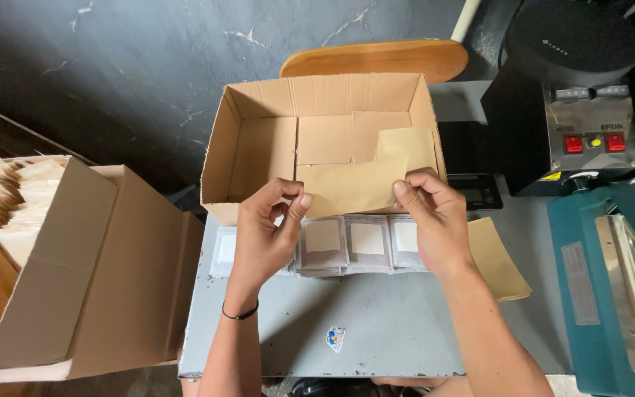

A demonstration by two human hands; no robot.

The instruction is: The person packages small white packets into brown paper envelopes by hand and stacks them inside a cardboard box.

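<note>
Grey table, box-crowded edges, open front

Packing workshop: heat sealer, cardboard boxes.

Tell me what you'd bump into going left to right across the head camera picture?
Box of paper bags → left hand → kraft envelope → right hand → stack of envelopes → teal heat sealer.

The hands hide part of the sachet row; the heat sealer is cut off.
</note>
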